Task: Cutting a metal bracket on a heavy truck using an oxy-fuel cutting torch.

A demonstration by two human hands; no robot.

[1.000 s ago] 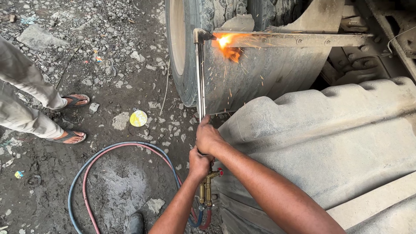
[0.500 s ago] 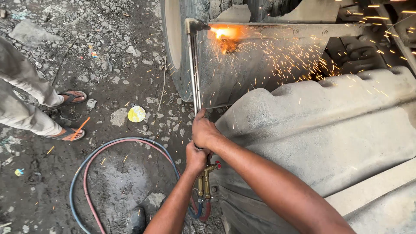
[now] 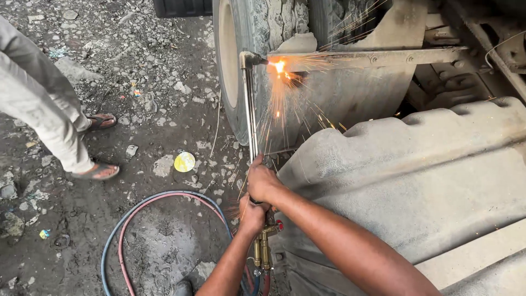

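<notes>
Both grips clamped on one cutting torch (image 3: 251,109): right hand (image 3: 263,181) forward, left hand (image 3: 252,212) behind.

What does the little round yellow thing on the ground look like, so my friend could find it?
Start at the big truck tyre and look down to the muddy, stony ground left of it. Just above the looping red and blue hoses lies a small flat yellow disc. Among grey stones, it is the only bright, smooth, round thing.
</notes>
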